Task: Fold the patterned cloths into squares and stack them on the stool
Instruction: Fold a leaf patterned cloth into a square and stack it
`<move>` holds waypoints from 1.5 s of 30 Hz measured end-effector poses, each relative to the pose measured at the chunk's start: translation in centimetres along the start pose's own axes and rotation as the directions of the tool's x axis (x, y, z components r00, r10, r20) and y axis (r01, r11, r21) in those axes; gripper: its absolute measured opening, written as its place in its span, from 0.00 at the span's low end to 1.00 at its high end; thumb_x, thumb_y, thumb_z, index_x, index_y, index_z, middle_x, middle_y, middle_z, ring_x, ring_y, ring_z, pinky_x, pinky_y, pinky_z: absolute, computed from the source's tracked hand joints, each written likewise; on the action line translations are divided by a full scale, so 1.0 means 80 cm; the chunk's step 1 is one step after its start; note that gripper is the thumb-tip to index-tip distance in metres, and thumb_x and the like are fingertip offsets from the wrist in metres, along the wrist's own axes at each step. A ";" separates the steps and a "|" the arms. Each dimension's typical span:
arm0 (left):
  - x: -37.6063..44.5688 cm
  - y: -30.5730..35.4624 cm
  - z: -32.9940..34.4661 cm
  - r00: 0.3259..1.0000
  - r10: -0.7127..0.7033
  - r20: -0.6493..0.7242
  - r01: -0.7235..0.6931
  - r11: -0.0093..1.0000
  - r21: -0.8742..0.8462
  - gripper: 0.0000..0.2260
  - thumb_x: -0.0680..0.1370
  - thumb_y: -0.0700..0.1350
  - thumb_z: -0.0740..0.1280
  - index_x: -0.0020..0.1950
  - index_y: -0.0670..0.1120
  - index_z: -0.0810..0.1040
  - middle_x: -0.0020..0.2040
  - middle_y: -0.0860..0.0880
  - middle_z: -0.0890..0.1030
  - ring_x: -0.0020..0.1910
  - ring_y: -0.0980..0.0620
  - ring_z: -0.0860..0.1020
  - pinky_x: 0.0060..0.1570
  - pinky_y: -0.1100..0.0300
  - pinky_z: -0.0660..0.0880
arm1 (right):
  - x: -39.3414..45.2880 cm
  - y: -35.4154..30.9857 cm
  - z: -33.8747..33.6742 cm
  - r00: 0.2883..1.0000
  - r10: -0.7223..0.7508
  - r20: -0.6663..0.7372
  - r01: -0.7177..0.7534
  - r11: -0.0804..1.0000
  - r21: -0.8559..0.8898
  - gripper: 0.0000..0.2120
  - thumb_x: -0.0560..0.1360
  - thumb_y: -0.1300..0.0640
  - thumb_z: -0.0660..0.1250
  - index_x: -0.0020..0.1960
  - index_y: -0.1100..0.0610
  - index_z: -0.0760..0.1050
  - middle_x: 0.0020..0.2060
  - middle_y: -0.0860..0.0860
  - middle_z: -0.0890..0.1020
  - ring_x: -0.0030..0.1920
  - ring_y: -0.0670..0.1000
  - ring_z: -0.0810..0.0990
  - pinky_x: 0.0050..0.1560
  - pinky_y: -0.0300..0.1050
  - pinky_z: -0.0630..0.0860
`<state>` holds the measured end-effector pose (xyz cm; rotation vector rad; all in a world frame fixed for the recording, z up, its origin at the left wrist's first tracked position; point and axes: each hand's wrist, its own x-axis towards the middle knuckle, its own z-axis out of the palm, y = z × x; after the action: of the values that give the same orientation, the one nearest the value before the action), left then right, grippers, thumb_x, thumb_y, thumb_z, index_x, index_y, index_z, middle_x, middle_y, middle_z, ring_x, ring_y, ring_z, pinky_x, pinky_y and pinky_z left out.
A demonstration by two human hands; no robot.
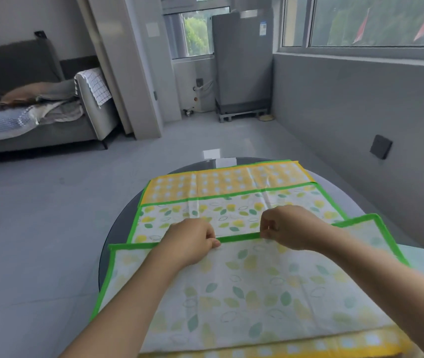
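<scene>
Patterned cloths cover most of the round dark table [118, 228] in the head view. Uppermost is the leaf-print cloth [244, 288], white with yellow and green leaves and a bright green border; its near part is doubled over toward its far part, so the paler back faces up and the green edge [239, 238] runs across the middle. Both hands sit on that edge, close together. The left hand [190, 241] pinches the border between thumb and curled fingers, and the right hand [287, 227] pinches it just to the right, knuckles up. Under the leaf-print cloth lies a yellow checked cloth [226, 182], showing as a strip at the far side of the table and again as a strip along the near edge. On the gray floor [51, 215] beyond the table, a gray sofa [38, 130] piled with bedding stands at the left, and a gray appliance [242, 63] stands by the window [376, 19].
</scene>
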<state>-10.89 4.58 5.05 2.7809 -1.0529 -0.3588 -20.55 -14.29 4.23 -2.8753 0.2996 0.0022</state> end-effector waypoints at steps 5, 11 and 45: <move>0.015 -0.009 0.023 1.000 -0.024 0.003 0.024 0.999 0.024 0.10 0.79 0.51 0.64 0.50 0.47 0.81 0.50 0.49 0.80 0.50 0.49 0.76 0.54 0.55 0.69 | 0.016 0.006 0.036 0.998 -0.019 -0.064 0.017 0.999 -0.032 0.07 0.77 0.50 0.62 0.50 0.51 0.77 0.41 0.45 0.76 0.49 0.51 0.72 0.50 0.43 0.66; 0.033 -0.014 0.035 0.990 -0.043 -0.135 0.054 0.996 0.075 0.11 0.79 0.53 0.62 0.54 0.49 0.79 0.57 0.49 0.75 0.58 0.48 0.72 0.63 0.52 0.63 | 0.034 0.013 0.054 0.971 -0.010 -0.240 -0.002 0.999 -0.047 0.08 0.77 0.49 0.62 0.52 0.50 0.77 0.52 0.47 0.79 0.56 0.52 0.70 0.57 0.44 0.60; -0.025 0.017 0.131 0.995 -0.005 -0.097 0.015 0.995 0.103 0.37 0.66 0.63 0.28 0.76 0.57 0.36 0.77 0.48 0.34 0.75 0.46 0.32 0.71 0.42 0.30 | -0.034 -0.026 0.108 0.979 0.028 -0.204 -0.011 0.996 0.087 0.35 0.72 0.40 0.33 0.73 0.49 0.60 0.73 0.45 0.62 0.74 0.45 0.56 0.71 0.37 0.47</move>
<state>-16.07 4.34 -4.41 2.8623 -1.0640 -0.1732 -22.53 -9.62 -3.50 -2.7905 0.3574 -0.2977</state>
